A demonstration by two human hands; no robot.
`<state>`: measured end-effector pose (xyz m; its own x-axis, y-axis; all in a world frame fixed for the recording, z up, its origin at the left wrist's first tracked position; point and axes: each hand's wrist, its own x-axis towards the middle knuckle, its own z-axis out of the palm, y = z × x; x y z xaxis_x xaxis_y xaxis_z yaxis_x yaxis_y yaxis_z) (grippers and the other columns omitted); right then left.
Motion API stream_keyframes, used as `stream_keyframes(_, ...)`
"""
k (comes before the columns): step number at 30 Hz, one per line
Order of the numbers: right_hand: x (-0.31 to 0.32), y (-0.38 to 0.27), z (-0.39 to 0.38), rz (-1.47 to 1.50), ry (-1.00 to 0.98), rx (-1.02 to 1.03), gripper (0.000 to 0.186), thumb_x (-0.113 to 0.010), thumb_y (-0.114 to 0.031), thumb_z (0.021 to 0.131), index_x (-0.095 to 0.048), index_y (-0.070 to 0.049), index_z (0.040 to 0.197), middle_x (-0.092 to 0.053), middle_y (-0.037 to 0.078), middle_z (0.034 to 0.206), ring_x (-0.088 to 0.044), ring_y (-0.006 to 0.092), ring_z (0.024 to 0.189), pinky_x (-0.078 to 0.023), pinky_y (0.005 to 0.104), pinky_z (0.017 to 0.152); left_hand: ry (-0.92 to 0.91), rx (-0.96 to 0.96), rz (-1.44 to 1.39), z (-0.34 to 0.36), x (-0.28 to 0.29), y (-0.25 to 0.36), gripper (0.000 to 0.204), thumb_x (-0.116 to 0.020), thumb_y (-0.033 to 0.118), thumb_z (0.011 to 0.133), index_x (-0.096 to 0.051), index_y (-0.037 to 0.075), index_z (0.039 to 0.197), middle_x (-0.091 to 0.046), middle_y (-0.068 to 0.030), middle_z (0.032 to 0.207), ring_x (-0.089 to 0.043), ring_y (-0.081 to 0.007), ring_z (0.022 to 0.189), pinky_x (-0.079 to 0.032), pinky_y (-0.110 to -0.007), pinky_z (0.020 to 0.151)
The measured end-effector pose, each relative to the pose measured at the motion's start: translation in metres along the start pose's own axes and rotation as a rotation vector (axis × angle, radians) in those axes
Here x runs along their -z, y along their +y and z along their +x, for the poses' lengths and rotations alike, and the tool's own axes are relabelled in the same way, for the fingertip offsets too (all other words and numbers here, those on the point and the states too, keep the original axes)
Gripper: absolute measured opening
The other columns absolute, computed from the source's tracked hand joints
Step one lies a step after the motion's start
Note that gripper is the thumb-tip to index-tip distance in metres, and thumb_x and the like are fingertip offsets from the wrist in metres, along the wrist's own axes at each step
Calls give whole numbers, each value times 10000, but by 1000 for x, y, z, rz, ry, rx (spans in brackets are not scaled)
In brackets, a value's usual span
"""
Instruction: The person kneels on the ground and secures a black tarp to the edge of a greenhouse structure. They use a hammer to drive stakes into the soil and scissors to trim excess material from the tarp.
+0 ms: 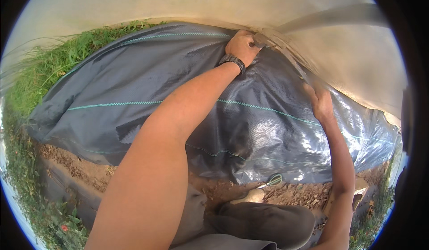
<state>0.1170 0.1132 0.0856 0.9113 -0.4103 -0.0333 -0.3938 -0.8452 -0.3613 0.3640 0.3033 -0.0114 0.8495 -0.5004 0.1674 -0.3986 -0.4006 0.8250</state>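
Note:
A large black woven ground-cover sheet (178,86) with green stitched lines spreads across the view, wrinkled and shiny on the right. My left hand (242,48), with a dark braided band at its wrist, is closed on the sheet's upper edge. Right beside its fingers is the rounded grey end of a fitting (264,39), close to the pale wall. Lower and to the right, my right hand (321,104) has its fingers closed at the sheet's edge, thumb raised; its fingertips are partly hidden. A narrow strip of edge runs between the two hands.
A pale plastic-like wall (178,2) rises behind the sheet, with a blurred grey pipe (335,19) across it. Green-handled scissors (273,180) lie by my foot (250,197). A cardboard box (360,188) stands near my right forearm. Grass (58,64) grows at left.

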Motion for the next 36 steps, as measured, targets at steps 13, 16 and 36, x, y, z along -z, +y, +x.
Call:
stream_keyframes(13, 0, 7, 0, 45, -14, -7, 620, -579, -576, 1017, -585, 44, 1000, -528, 274, 714, -433, 446, 671, -425, 477, 647, 12, -48, 55, 1, -1, -4, 254, -799, 315, 814, -804, 115, 970, -700, -45, 1176, -684, -282, 1051, -547, -398, 901)
stream_keyframes(16, 4, -4, -5, 177, -3, -34, 628, -574, -578, 1021, -564, 45, 947, -503, 265, 700, -424, 431, 656, -424, 468, 639, -37, -8, 22, 0, 4, 2, 251, -797, 300, 814, -803, 102, 967, -701, -46, 1200, -687, -279, 1067, -548, -394, 909)
stream_keyframes(36, -13, 19, -6, 15, 33, 19, 664, -573, -600, 1005, -621, 55, 1101, -616, 309, 795, -605, 503, 792, -456, 524, 712, -156, -39, -150, 3, 8, -7, 358, -813, 150, 809, -724, 11, 1127, -644, -111, 1218, -759, -209, 940, -584, -339, 881)
